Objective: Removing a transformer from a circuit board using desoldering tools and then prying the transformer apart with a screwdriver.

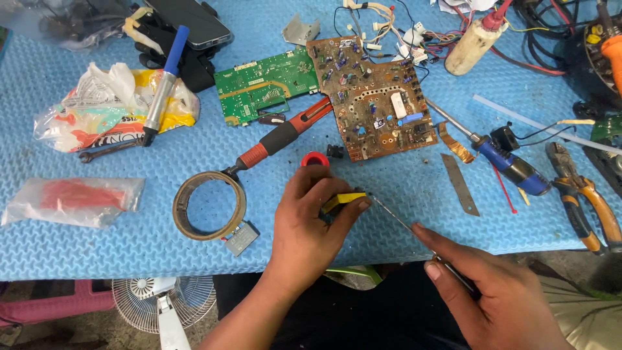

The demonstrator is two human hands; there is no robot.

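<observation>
Near the table's near edge, the left hand (pixel 311 217) pinches a yellow-handled screwdriver (pixel 343 201) (thin metal shaft); the right hand (pixel 499 298) closes its fingers around the shaft's right end, below the brown circuit board (pixel 372 97).

Two circuit boards (pixel 376 97) (pixel 265 84), two hands (pixel 311 214) (pixel 499 291), one tape roll (pixel 209 205), one pliers (pixel 583 194).

You get bright, even overhead light, soft short shadows under the hands, mild glare on the phone (pixel 194 21), sharp centre, slight edge distortion.
</observation>
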